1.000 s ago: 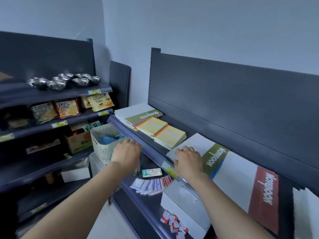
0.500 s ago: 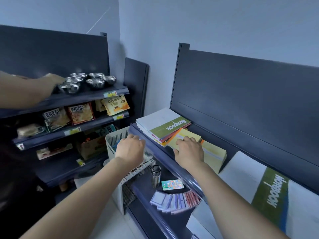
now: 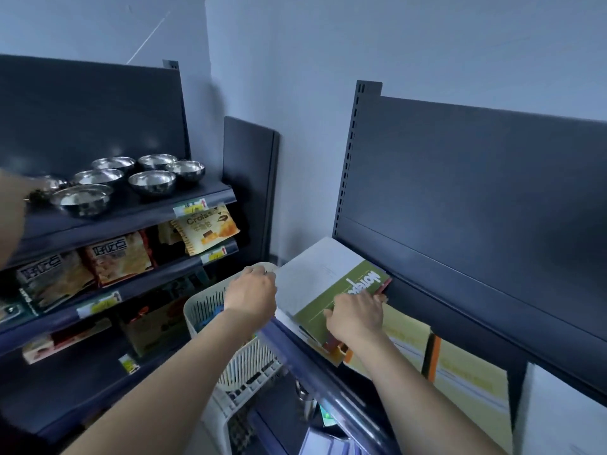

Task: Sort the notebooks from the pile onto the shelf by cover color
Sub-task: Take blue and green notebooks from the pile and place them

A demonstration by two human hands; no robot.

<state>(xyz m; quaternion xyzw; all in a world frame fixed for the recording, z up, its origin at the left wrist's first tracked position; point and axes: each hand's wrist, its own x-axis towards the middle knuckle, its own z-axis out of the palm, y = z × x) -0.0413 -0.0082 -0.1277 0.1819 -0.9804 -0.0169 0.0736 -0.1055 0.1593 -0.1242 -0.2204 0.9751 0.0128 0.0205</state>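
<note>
A pile of notebooks (image 3: 315, 274) lies at the left end of the dark shelf (image 3: 331, 382); its top cover is white with a green band. My left hand (image 3: 251, 295) is at the pile's left edge with curled fingers, which seem to hold that edge. My right hand (image 3: 356, 315) rests on the green band, fingers stretched forward over the cover and thumb pointing left. Red and orange covers (image 3: 335, 348) peek out under the pile by my right wrist. Two yellow notebooks (image 3: 407, 336) (image 3: 469, 372) lie to the right, then a white one (image 3: 558, 412).
A white slotted basket (image 3: 243, 362) stands below my left hand. The left shelving holds several steel bowls (image 3: 152, 180) and snack packs (image 3: 118, 257). Another person's arm (image 3: 11, 221) reaches in at the left edge. Small items lie on the lower shelf (image 3: 325, 418).
The view has swung left and closer. Both hands moved left along the shelf: the right from the yellow notebook onto the pile's green cover, the left to the pile's left edge.
</note>
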